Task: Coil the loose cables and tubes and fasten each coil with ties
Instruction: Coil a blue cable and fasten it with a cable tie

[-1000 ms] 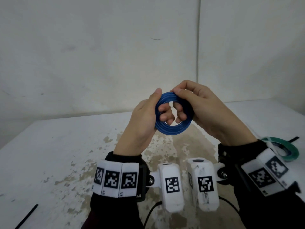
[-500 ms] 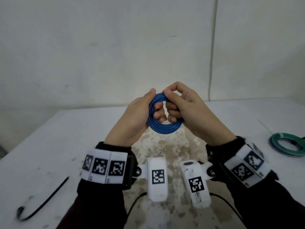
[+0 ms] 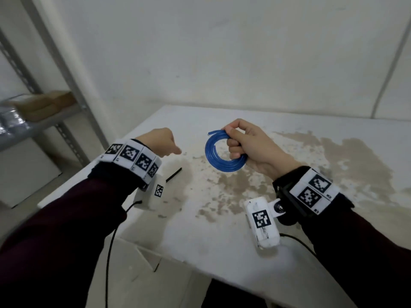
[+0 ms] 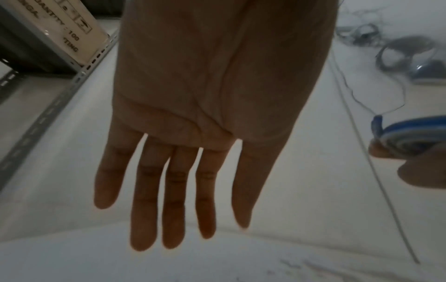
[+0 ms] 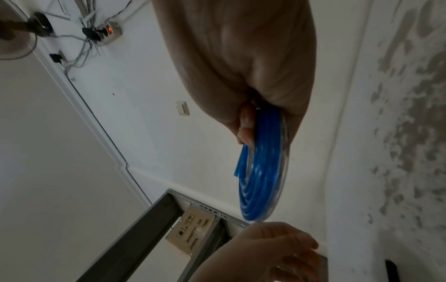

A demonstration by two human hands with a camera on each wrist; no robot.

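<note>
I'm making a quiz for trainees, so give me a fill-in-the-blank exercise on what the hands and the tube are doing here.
1. The coil of tube is ____ in colour.
2. The ____ hand grips the coil.
3. The left hand holds nothing; its fingers are ____.
4. The black tie lies on the ____.

Missing words: blue; right; straight; table

Blue translucent tube (image 3: 223, 155) lying wound in a round coil, standing on edge above the table, one cut end sticking out at top, black tie (image 3: 173, 174) lying flat on the table
</note>
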